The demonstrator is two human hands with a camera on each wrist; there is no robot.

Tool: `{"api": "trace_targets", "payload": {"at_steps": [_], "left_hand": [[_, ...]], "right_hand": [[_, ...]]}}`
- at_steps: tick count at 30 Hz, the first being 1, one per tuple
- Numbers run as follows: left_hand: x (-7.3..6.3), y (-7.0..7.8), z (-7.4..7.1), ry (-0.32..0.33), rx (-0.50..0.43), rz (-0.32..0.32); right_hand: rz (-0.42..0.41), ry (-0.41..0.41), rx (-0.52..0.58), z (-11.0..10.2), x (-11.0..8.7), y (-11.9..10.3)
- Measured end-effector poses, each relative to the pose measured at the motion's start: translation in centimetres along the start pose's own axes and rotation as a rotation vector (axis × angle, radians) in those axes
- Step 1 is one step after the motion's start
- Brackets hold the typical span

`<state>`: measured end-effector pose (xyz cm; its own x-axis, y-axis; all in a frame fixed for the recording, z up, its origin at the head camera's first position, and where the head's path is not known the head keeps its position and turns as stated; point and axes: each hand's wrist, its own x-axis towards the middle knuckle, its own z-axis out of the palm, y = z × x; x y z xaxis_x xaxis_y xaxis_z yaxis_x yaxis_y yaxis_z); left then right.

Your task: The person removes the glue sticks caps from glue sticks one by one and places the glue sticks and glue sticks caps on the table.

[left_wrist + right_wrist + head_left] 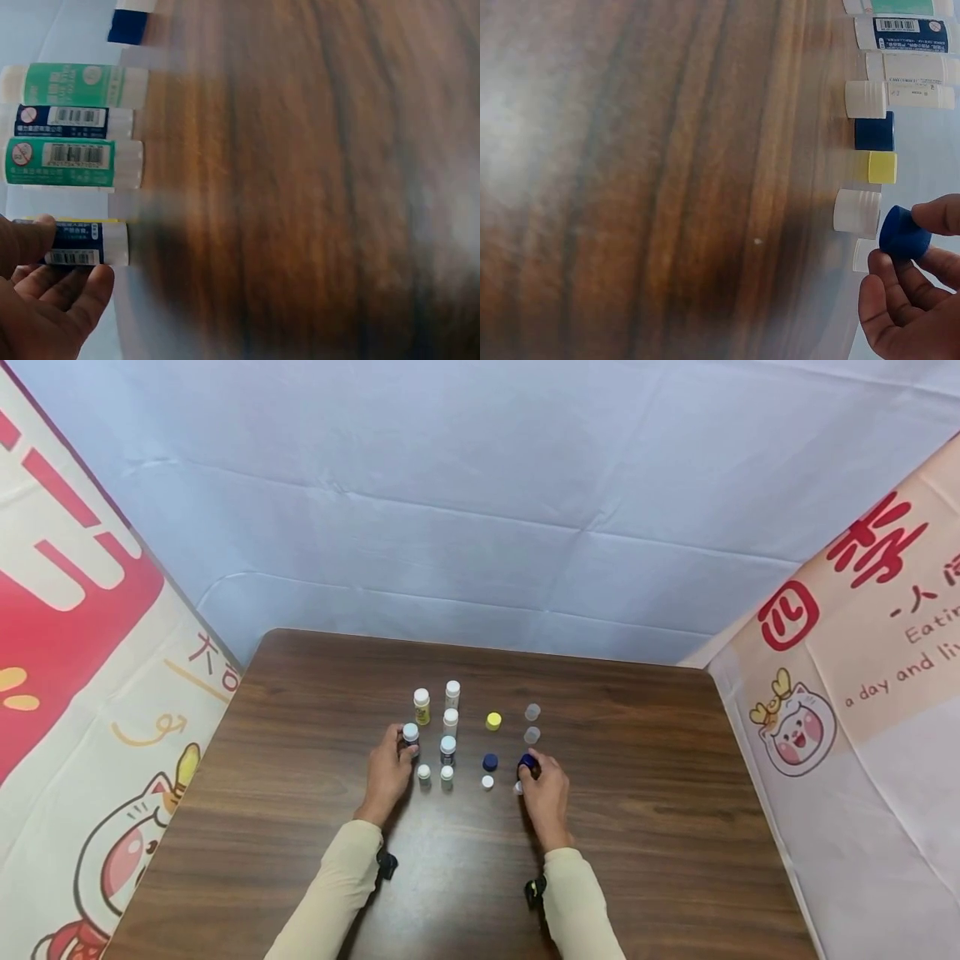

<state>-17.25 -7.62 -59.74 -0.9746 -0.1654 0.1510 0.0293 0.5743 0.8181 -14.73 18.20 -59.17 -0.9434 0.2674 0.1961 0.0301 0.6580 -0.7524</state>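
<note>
In the head view my left hand is at the left end of the rows of glue sticks. It grips a navy-labelled glue stick, which stands upright, between thumb and fingers. My right hand pinches a dark blue cap; the cap is tilted, above and beside the white caps. A white cap lies by its fingers, partly hidden. Two green-labelled glue sticks and another navy one stand to the right of my left hand.
Behind stand a yellow-labelled stick and white sticks. Between the hands sit a yellow cap, a blue cap and a white cap. Translucent caps lie beyond my right hand. Fabric walls enclose the wooden table.
</note>
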Motion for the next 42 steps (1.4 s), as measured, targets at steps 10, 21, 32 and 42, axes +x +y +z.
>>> {"api": "trace_targets", "payload": {"at_steps": [10, 21, 32, 42], "left_hand": [[0.0, -0.4, 0.0, 0.013, 0.071, 0.066], [-0.1, -0.8, 0.2, 0.022, 0.081, 0.094], [0.0, -0.6, 0.1, 0.031, 0.093, 0.106], [0.0, -0.6, 0.0, 0.027, 0.099, 0.107]], "right_hand": [[0.031, -0.109, -0.110, -0.1, 1.5, -0.2], [0.087, -0.198, -0.172, 0.1, 2.1, 0.0], [0.072, -0.173, -0.157, 0.2, 2.1, -0.1], [0.086, -0.157, -0.159, 0.5, 1.8, 0.0]]}}
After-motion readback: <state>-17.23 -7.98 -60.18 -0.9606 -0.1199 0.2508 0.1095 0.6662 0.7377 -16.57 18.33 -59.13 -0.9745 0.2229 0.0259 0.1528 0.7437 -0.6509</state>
